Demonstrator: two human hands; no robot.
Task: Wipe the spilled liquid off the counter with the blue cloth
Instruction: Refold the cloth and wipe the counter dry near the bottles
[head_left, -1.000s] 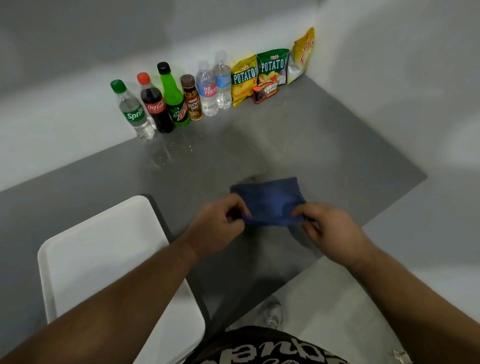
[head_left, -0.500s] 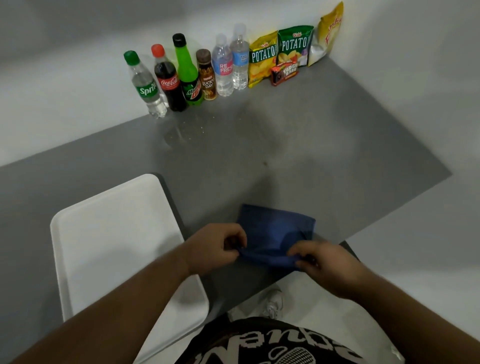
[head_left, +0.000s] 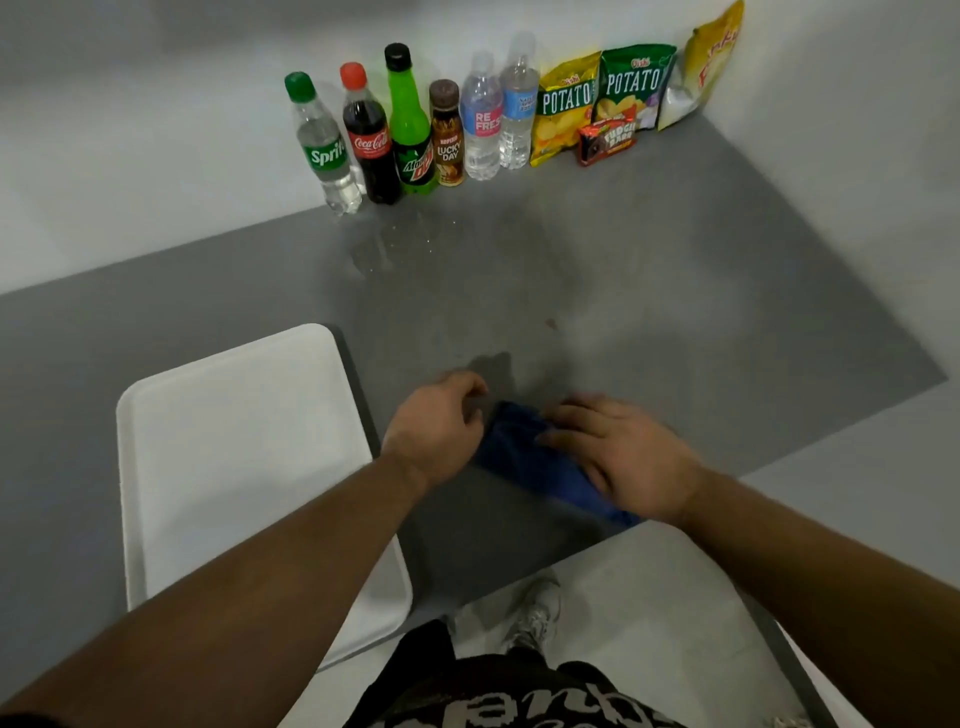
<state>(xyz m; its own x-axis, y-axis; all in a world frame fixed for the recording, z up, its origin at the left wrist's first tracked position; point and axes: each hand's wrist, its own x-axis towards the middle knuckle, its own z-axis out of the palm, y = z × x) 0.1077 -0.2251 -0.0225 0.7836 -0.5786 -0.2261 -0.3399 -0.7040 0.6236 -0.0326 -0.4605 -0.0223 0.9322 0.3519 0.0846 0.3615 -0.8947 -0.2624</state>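
Note:
The blue cloth (head_left: 540, 462) lies folded into a narrow strip on the grey counter (head_left: 675, 291), near its front edge. My right hand (head_left: 623, 457) lies flat on top of the cloth with straight fingers, pressing it down. My left hand (head_left: 441, 426) is at the cloth's left end with curled fingers; whether it still pinches the cloth is hidden. The spilled liquid (head_left: 384, 249) shows as a wet glossy patch with droplets further back, just in front of the bottles, well away from both hands.
A white tray (head_left: 234, 457) sits on the counter to the left of my hands. Several drink bottles (head_left: 405, 130) and snack bags (head_left: 623, 93) line the back wall. The counter's front edge and corner lie just right of the cloth.
The cloth has been folded from a wide square into a narrow strip. My right hand went from pinching its edge to lying flat on it. Both hands moved slightly away from me.

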